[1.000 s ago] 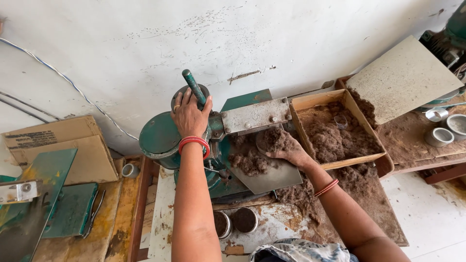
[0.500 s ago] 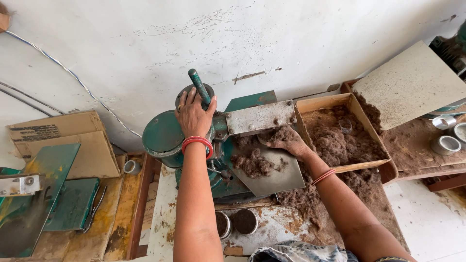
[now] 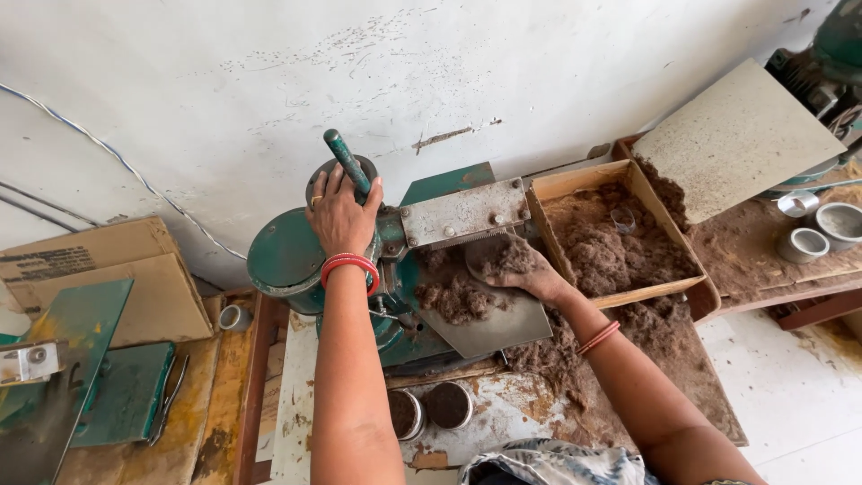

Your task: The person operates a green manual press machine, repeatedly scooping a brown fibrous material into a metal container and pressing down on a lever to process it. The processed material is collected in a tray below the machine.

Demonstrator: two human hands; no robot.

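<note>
My left hand (image 3: 341, 214) grips the base of the green lever handle (image 3: 346, 162) on top of a green press machine (image 3: 287, 256). A red bangle sits on that wrist. My right hand (image 3: 525, 269) rests on the machine's grey metal tray (image 3: 494, 328), cupped over a clump of brown fibrous mix (image 3: 503, 256). More of the same brown mix (image 3: 458, 296) lies heaped on the tray just left of that hand. A bolted grey plate (image 3: 462, 214) runs across the machine above the tray.
A wooden box (image 3: 584, 184) of brown mix stands right of the machine, with a grey board (image 3: 741, 139) leaning over it. Small metal cups (image 3: 804, 242) sit far right; two filled cups (image 3: 426, 409) lie below the machine. A cardboard box (image 3: 99, 269) and green metal parts (image 3: 117, 395) are left.
My right hand has moved from the wooden box's edge leftward onto the tray with a clump of mix. My left hand stays on the lever.
</note>
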